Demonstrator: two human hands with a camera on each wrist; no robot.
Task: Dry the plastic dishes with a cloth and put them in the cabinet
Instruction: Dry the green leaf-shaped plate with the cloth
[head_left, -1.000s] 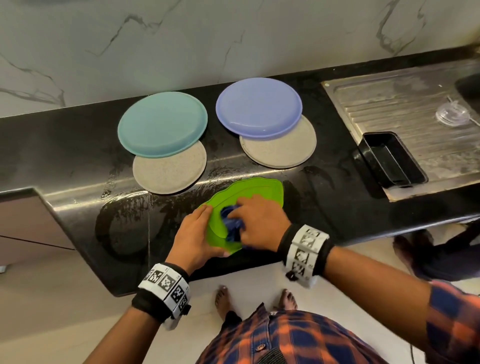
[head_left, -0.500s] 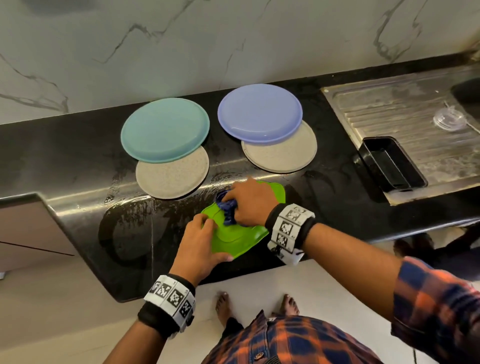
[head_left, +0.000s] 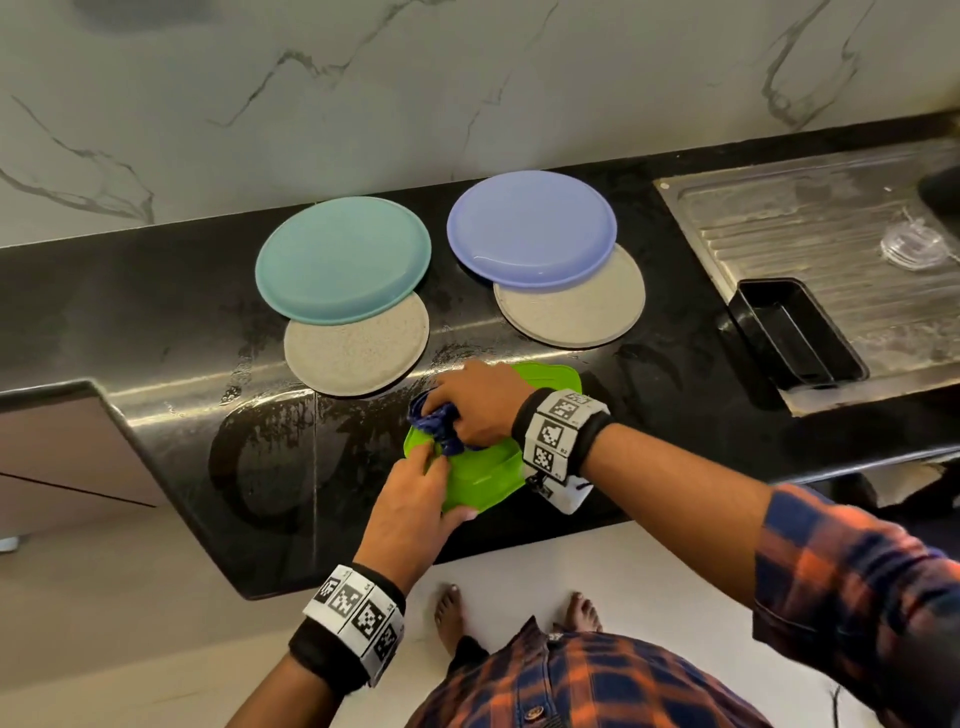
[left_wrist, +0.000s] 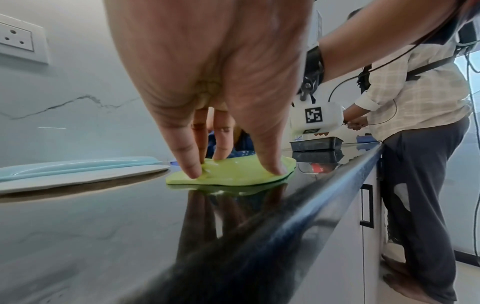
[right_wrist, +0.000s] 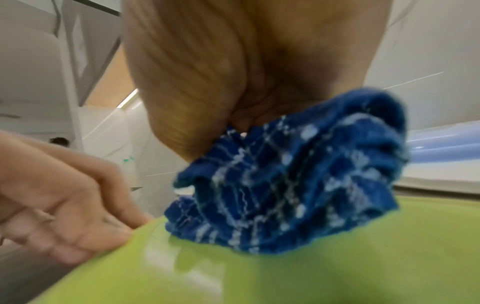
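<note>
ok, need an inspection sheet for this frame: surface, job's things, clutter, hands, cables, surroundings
Surface: black countertop, glossy, wet streaks near the front edge.
Job's things: green plastic dish flat at the counter's front edge, blue cloth bunched on it; teal plate and blue plate each overlapping a grey plate.
Clutter: black tray and clear lid on the steel drainboard.
Hands: left hand presses the dish down with its fingers; right hand grips the cloth.
Cables: dark leads on a second person, off the counter.
Surroundings: marble wall, wall socket, cabinet handle.
</note>
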